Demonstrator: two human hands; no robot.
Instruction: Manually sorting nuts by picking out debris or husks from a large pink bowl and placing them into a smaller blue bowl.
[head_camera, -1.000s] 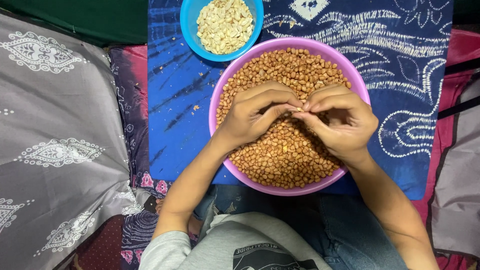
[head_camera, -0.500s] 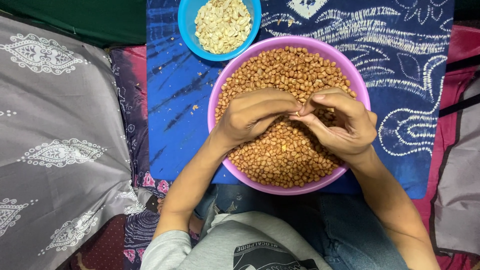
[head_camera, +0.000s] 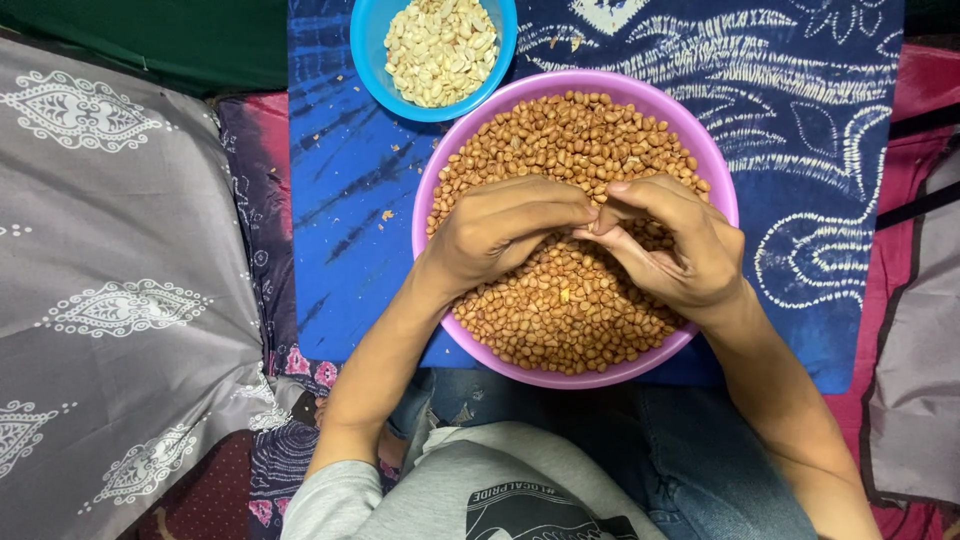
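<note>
A purple bowl (head_camera: 432, 178) full of brown-skinned peanuts (head_camera: 570, 140) stands in front of me on a blue patterned cloth (head_camera: 345, 215). Both hands hover over the middle of the bowl with fingertips meeting. My left hand (head_camera: 500, 232) curls its fingers against my right hand (head_camera: 672, 248), and together they pinch a single peanut (head_camera: 598, 215) that is mostly hidden between the fingers. A smaller blue bowl (head_camera: 368, 40) holding pale skinned peanuts (head_camera: 440, 48) sits beyond the purple one, to its upper left.
Bits of peanut skin (head_camera: 388, 213) lie scattered on the blue cloth left of the purple bowl. A grey patterned pillow (head_camera: 110, 280) fills the left side. Pink and grey fabric (head_camera: 915, 330) lies at the right. My knees in jeans (head_camera: 700, 450) are below the bowl.
My hands have stayed over the bowl, with the right fingers curling tighter around the left fingertips. The pale speck of peanut seen earlier is now covered.
</note>
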